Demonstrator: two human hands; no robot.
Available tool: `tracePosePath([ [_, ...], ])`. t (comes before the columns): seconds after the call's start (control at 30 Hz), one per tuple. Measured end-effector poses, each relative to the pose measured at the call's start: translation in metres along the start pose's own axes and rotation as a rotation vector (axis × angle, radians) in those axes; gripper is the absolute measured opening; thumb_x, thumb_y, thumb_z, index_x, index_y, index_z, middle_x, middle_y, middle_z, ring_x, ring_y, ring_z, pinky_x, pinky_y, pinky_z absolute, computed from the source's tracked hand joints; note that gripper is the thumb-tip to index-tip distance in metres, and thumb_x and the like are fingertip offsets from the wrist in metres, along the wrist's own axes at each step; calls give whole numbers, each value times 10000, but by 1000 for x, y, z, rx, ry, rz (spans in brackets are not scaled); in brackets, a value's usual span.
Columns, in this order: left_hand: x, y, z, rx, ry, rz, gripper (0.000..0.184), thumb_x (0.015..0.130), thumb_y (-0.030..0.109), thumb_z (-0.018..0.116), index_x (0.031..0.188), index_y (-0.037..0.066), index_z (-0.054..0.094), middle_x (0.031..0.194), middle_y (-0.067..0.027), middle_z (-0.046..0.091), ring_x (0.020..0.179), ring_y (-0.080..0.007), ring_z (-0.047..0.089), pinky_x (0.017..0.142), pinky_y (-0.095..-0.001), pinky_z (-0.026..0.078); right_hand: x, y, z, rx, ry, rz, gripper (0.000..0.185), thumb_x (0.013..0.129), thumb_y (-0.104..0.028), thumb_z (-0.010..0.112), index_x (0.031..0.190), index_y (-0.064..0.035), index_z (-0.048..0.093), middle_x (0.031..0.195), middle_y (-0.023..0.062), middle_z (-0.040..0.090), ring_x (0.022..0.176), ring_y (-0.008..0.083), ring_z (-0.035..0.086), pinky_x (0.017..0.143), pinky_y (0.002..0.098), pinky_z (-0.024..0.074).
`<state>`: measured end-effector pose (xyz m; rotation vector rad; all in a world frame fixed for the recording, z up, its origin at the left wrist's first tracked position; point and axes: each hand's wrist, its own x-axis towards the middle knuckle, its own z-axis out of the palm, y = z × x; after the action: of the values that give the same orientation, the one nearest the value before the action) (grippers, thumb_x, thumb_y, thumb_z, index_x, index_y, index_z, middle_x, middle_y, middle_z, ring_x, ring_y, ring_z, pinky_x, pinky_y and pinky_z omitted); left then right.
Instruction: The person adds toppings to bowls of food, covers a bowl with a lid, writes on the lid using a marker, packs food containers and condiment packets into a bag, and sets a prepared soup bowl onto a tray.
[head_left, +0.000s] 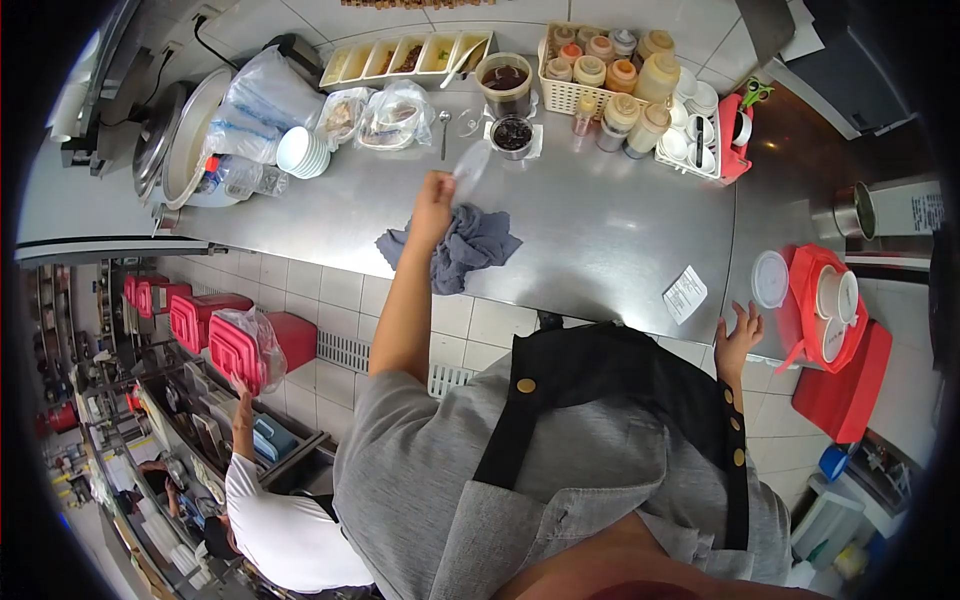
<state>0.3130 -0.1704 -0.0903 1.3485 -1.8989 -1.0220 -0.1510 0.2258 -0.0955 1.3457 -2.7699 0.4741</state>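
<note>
My left hand (433, 208) is closed on the edge of a clear plastic lid (473, 166), held over the steel counter. Just beyond the lid stands a small tub of dark contents (513, 136), uncovered, on a white paper. A crumpled grey cloth (466, 252) lies partly behind my left wrist. On the right, my right hand (738, 336) has its fingers apart at the counter's front edge and grips nothing. Near it are a round whitish lid (769, 279) and a red plastic bag (808, 325) around white containers. A printed receipt (685, 294) lies to its left.
Along the back are a condiment tray (405, 62), a larger tub of dark liquid (504, 84), a basket of sauce bottles (600, 68) and a cup rack (692, 145). Stacked bowls (303, 152) stand left. Behind, a co-worker's hand (241, 386) is at a red bin (238, 350).
</note>
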Motion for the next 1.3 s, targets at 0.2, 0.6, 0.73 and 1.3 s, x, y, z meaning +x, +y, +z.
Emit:
tracePosePath([
  [0.2,-23,88,-51,-1367,-133,-243,336,1023,195,419,1267,-35,442,1373,-216,501,1262,-327,516,1072,-450,418,14,4,13,26,7,-4,461,802,-103,695,1243,-154,571,1454,166,391,1341,450,248,1097,527,255],
  [0.6,-46,249,47,498,-153,985,155,866,72,646,978,102,543,1356,-124,555,1304,-316,483,1134,-553,211,102,-177,-63,2002,-967,142,606,1010,-466,399,1395,1,420,1369,141,526,1263,283,500,1036,479,406],
  [0.73,-51,264,78,495,-206,1068,240,853,228,687,1019,108,562,1350,-139,557,1323,-346,453,1140,-573,167,118,-216,-105,1958,-816,148,465,1005,-301,492,1357,1,458,1313,137,564,1194,266,561,986,458,475],
  [1.3,-53,302,97,176,-37,846,465,669,245,845,1100,199,677,1299,-117,550,1300,-381,418,1096,-509,294,142,-207,-95,1930,-788,126,375,983,-168,531,1308,15,500,1216,116,607,1116,217,596,929,402,521],
])
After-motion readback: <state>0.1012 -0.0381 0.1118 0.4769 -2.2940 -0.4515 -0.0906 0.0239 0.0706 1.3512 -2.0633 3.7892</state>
